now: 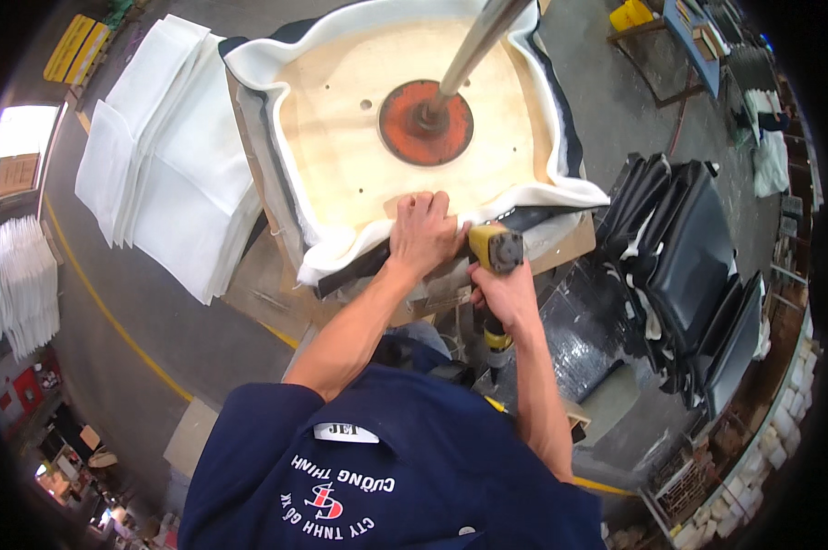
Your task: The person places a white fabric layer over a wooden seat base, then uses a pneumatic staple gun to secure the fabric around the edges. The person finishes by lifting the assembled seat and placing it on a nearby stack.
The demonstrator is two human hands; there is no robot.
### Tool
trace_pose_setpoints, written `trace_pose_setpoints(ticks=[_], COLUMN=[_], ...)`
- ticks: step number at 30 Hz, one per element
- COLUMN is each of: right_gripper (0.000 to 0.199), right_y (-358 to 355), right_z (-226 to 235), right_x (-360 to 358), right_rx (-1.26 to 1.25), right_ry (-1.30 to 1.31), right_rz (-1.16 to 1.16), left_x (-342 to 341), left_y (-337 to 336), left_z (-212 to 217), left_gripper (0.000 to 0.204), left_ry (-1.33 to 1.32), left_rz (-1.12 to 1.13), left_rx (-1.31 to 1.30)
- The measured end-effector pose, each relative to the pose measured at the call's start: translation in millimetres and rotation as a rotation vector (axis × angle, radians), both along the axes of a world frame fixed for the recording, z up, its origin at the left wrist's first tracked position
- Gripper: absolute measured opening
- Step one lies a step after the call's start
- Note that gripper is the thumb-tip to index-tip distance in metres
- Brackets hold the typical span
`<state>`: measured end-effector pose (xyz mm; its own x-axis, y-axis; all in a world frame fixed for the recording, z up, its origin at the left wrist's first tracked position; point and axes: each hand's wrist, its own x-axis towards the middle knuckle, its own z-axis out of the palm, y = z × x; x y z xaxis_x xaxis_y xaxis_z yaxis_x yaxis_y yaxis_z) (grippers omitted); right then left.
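Note:
A pale plywood panel [331, 156] lies face up before me, ringed by turned-up white padding [547, 194] and a black cover [574, 151]. Fingers curled, my left hand [421, 240] presses the padding and cover against the near edge of the panel. Just right of it, my right hand [507, 295] grips a yellow-and-black staple gun [496, 247], its nose end at the near edge of the cover. A row of small light marks shows on the black strip beside the gun. An orange-red round plate [400, 137] on a metal rod [483, 46] rests on the panel's middle.
White sheets [162, 174] are stacked close on the left, with another white pile [20, 284] farther left. Black upholstered pads [694, 238] stand in a stack at the right. A blue-topped table [694, 41] is at the far right. Cardboard [565, 249] sticks out under the panel.

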<state>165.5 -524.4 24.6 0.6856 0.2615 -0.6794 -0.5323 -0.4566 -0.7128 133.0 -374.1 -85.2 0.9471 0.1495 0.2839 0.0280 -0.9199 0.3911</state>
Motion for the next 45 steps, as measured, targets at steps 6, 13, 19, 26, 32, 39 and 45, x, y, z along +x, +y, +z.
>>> trace_pose_setpoints(ticks=[6, 13, 19, 26, 32, 39, 45], right_gripper=[0.077, 0.085, 0.084, 0.083, 0.082, 0.074, 0.079], right_y=[-15, -53, -47, -30, -12, 5, -24], right_z=[4, -24, -16, -4, -1, 0, -3], right_x=[-6, -46, -38, -16, -8, -1, -13], right_rx=[0.106, 0.214, 0.208, 0.225, 0.145, -0.033, 0.112], right_ry=[-0.03, -0.049, -0.009, 0.063, 0.064, -0.03, 0.009], right_rz=[-0.05, -0.185, -0.16, -0.102, -0.018, 0.049, -0.097], left_x=[-2, -4, 0, -5, -4, -7, 3], left_y=[-2, 52, 33, 24, 23, 17, 14], left_z=[4, 25, 7, -3, 1, 0, 3], left_gripper=[0.032, 0.04, 0.044, 0.036, 0.03, 0.028, 0.026], left_ry=[0.031, 0.225, 0.107, -0.051, -0.039, 0.003, 0.035], left_rz=[0.003, -0.351, -0.416, -0.253, -0.182, -0.154, -0.191], left_rx=[0.009, -0.114, 0.019, 0.05, -0.006, 0.019, -0.007])
